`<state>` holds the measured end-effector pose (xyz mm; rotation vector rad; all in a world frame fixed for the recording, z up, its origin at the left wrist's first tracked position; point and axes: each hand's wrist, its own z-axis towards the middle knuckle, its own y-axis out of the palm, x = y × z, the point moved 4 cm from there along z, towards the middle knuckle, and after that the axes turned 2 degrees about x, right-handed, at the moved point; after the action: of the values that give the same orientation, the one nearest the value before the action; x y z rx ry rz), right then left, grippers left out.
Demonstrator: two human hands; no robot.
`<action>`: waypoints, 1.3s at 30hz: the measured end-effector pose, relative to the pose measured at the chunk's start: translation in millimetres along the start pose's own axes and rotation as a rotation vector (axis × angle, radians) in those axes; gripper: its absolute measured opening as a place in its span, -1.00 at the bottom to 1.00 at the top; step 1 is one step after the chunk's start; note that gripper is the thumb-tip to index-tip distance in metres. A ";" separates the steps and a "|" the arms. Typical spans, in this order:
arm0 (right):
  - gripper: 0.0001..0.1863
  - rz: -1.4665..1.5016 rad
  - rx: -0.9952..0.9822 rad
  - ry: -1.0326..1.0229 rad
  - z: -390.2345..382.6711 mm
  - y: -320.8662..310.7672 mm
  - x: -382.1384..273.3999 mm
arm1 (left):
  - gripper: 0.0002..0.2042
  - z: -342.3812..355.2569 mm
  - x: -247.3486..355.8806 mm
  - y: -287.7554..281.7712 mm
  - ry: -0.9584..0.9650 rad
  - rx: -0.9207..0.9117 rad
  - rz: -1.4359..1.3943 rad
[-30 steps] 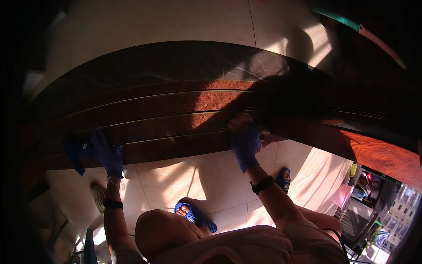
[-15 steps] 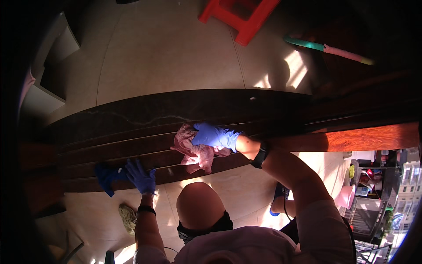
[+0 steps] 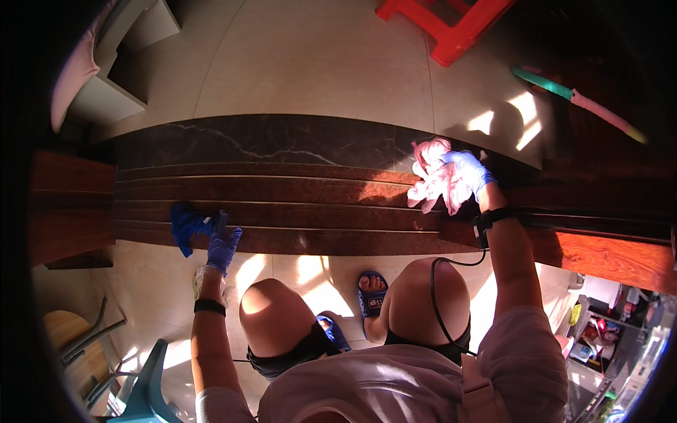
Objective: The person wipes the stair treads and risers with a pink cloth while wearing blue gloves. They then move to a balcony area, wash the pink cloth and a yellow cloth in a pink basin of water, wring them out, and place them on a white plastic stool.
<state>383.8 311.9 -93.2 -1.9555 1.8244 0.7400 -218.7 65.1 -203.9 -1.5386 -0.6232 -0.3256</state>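
My right hand, in a blue-violet glove, is closed over a crumpled pink cloth. The cloth rests at the right part of a dark sill, across its black marble strip and the brown grooved track. My left hand, gloved the same way, is at the sill's near edge with its fingers apart. Just left of its fingers, and apparently touching them, lies a dark blue cloth. Bright sunlight washes out part of the pink cloth.
A red plastic stool stands beyond the sill, with a green and pink wrapped hoop to its right. Wooden frames flank the track. A teal chair is at lower left. A black cable hangs by my right arm.
My right hand and the pink cloth have moved right and away along the sill. My left hand stays by the blue cloth. The whole view has shifted, and both my knees now show.
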 end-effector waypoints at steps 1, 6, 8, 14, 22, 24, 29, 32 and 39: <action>-0.73 0.057 0.086 -0.008 25.0 -30.7 29.5 | -0.38 -16.1 10.4 -12.9 0.000 -0.031 0.104; -0.24 -0.684 0.768 -0.283 81.6 -208.9 86.9 | -0.51 -130.9 14.2 -48.6 -0.379 0.010 -0.126; 0.02 -0.788 0.981 -0.077 92.5 -105.2 117.3 | -0.54 -218.8 -4.9 -137.7 -0.567 0.062 0.117; -0.05 -1.301 0.970 -0.213 86.4 121.5 104.1 | -0.56 -313.3 21.6 -187.2 -0.844 0.029 0.309; -0.30 -1.486 0.431 -1.193 148.4 250.3 61.3 | -0.59 -174.9 71.3 -193.5 -0.607 -0.045 0.202; -0.34 -1.444 0.349 -1.151 145.7 214.5 65.3 | -0.60 -201.2 78.5 -235.5 -0.686 -0.030 0.274; -0.25 -1.361 0.786 -0.660 107.8 35.4 96.1 | -0.61 -349.4 45.5 -370.5 -0.995 0.034 0.502; -0.22 -1.388 1.134 -0.470 105.7 -65.0 79.1 | -0.60 -382.7 8.9 -350.1 -1.065 0.199 0.232; 0.19 -1.125 1.130 -0.039 155.9 -3.5 78.9 | -0.48 -258.9 -13.9 -200.5 -0.879 -0.081 0.183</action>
<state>369.6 341.4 -264.8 -1.6387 0.5316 -0.5154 -299.5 -198.2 -26.1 -1.7786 -1.1394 0.5083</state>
